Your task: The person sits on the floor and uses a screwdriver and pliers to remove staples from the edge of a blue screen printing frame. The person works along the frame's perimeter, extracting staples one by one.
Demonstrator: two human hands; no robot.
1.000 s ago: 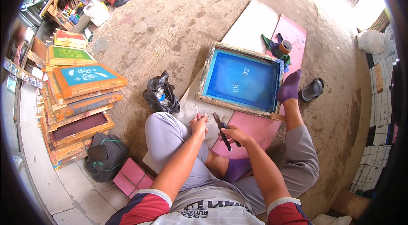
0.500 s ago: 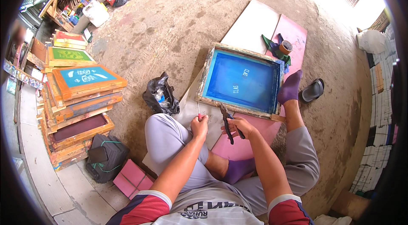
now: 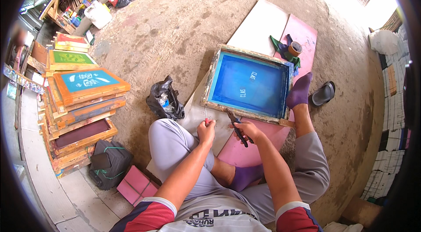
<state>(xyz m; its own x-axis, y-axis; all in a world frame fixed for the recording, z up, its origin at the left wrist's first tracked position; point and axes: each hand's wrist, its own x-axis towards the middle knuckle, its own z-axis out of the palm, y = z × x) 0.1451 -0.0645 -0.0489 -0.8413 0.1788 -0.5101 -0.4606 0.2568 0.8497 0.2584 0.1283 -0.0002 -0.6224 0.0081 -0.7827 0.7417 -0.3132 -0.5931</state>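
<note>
Your blue-meshed frame [image 3: 250,89] lies flat before you, its near rim just beyond your hands. Your left hand [image 3: 206,133] is closed around the red handle of a slim tool [image 3: 207,122], whose thin shaft points away from you to the frame's near left corner. Your right hand [image 3: 251,131] is curled around the handles of black pliers [image 3: 233,119], their head reaching toward the near rim (whether either tip touches the wood, I can't tell). Under the frame lie a pale board [image 3: 258,26] and a pink board [image 3: 275,132] on the concrete floor [image 3: 175,26]. Beside its far right corner, a roll of tape [image 3: 295,48] sits against a green cloth [image 3: 277,45]; a dark sandal [image 3: 322,95] lies right of your socked foot [image 3: 300,89]. A black plastic bag [image 3: 162,86] slumps to the left, and farther left rises a stack of wooden frames [image 3: 90,111].
</note>
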